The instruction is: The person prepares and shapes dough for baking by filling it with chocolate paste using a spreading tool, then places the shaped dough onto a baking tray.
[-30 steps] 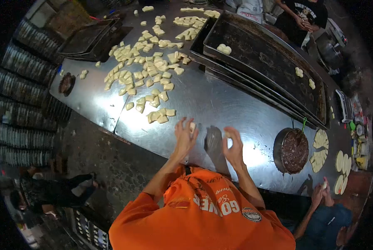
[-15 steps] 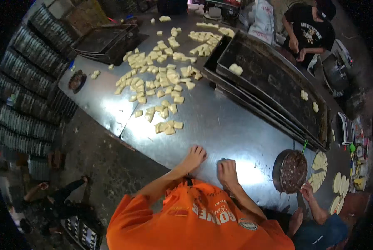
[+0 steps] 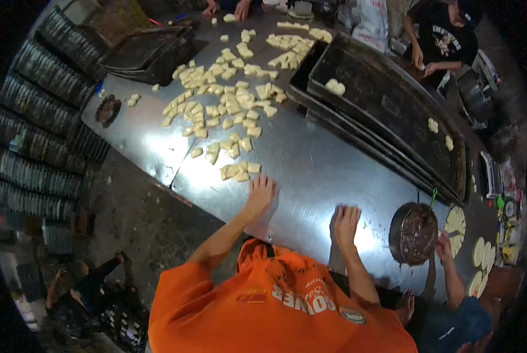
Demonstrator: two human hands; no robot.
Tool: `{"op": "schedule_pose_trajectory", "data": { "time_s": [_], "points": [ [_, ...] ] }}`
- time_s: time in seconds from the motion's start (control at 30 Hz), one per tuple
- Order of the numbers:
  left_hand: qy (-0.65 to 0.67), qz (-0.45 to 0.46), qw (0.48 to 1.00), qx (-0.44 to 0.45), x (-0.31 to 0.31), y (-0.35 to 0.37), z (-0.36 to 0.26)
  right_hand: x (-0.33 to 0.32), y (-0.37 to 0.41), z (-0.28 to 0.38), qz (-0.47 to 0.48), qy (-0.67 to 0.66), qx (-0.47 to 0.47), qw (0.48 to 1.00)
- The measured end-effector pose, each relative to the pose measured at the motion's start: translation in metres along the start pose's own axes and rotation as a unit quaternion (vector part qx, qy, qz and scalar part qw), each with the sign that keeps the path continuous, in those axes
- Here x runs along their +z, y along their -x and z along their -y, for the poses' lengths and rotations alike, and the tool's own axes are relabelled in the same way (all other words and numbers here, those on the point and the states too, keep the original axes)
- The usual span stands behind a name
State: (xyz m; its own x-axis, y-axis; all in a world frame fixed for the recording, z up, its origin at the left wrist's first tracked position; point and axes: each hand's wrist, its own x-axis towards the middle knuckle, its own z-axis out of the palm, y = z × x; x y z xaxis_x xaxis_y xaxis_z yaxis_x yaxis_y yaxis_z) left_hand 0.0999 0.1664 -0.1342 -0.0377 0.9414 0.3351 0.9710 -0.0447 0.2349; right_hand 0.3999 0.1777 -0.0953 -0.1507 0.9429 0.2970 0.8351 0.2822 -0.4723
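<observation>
While the left hand point(image 3: 260, 193) lies open-fingered beside pale, blocky dough pieces point(image 3: 238, 172), the right hand point(image 3: 346, 220) rests flat, fingers spread, on the shiny steel table point(image 3: 310, 159).

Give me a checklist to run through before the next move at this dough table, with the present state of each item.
1. Left hand empty and flat on the metal table: ok.
2. Right hand open, palm down; whether dough lies under it: cannot tell.
3. Nearest dough pieces lie just beyond the left hand's fingertips: ok.
4. Co-worker's hand is at the round pan of dark filling, apart from the right hand: ok.
5. Room in the long dark tray, which holds only a few dough lumps: ok.
</observation>
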Motion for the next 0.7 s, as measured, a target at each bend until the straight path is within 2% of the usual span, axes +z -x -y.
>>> {"op": "schedule_pose_trajectory", "data": {
  "time_s": [0.03, 0.1, 0.13, 0.17, 0.2, 0.23, 0.3, 0.33, 0.37, 0.43, 0.47, 0.53, 0.6, 0.63, 0.67, 0.7],
  "points": [
    [0.003, 0.009, 1.000, -0.002, 0.007, -0.011, -0.011, 0.003, -0.011, 0.011, 0.004, -0.012, 0.031, 0.999],
    [0.057, 0.002, 0.998, -0.019, 0.020, -0.026, -0.032, 0.005, -0.013, 0.035, 0.019, -0.022, 0.031, 0.999],
    [0.057, -0.006, 0.998, -0.021, 0.017, -0.016, -0.038, 0.001, -0.002, 0.041, 0.069, -0.039, 0.022, 0.997],
    [0.104, -0.015, 0.994, 0.038, 0.017, 0.006, -0.046, -0.002, 0.010, 0.039, 0.104, -0.051, 0.011, 0.993],
    [0.148, -0.023, 0.984, 0.099, 0.016, 0.019, -0.049, -0.009, 0.024, 0.034, 0.070, -0.055, -0.016, 0.996],
    [0.145, -0.031, 0.984, 0.100, 0.011, 0.023, -0.042, -0.014, 0.035, 0.032, 0.038, -0.062, -0.039, 0.997],
    [0.287, -0.016, 0.957, 0.031, -0.011, 0.030, -0.026, -0.027, 0.039, 0.016, 0.083, -0.094, 0.050, 0.991],
    [0.323, 0.002, 0.946, -0.032, -0.019, 0.023, -0.023, -0.029, 0.036, 0.008, 0.074, -0.092, 0.041, 0.992],
    [0.323, 0.005, 0.946, -0.033, -0.032, 0.009, -0.031, -0.039, 0.020, 0.020, 0.066, -0.131, 0.072, 0.987],
    [0.388, -0.037, 0.920, -0.047, -0.049, -0.025, -0.046, -0.044, -0.014, 0.033, 0.045, -0.179, 0.066, 0.981],
    [0.388, -0.038, 0.920, -0.048, -0.051, -0.036, -0.042, -0.047, -0.036, 0.040, 0.069, -0.178, 0.046, 0.981],
    [0.283, -0.061, 0.955, 0.061, -0.052, -0.059, -0.039, -0.054, -0.057, 0.047, 0.093, -0.174, 0.021, 0.980],
    [0.196, -0.081, 0.977, 0.001, -0.038, -0.066, 0.009, -0.057, -0.068, 0.052, 0.054, -0.067, -0.042, 0.995],
    [0.121, -0.066, 0.988, -0.075, -0.054, -0.067, 0.021, -0.061, -0.069, 0.054, 0.049, -0.068, -0.043, 0.996],
    [-0.053, -0.060, 0.988, -0.131, -0.035, -0.059, 0.045, -0.065, -0.066, 0.054, 0.070, -0.097, -0.026, 0.993],
    [-0.143, -0.035, 0.976, -0.159, -0.042, -0.055, 0.053, -0.067, -0.061, 0.054, 0.090, -0.125, -0.009, 0.988]
  ]
}}
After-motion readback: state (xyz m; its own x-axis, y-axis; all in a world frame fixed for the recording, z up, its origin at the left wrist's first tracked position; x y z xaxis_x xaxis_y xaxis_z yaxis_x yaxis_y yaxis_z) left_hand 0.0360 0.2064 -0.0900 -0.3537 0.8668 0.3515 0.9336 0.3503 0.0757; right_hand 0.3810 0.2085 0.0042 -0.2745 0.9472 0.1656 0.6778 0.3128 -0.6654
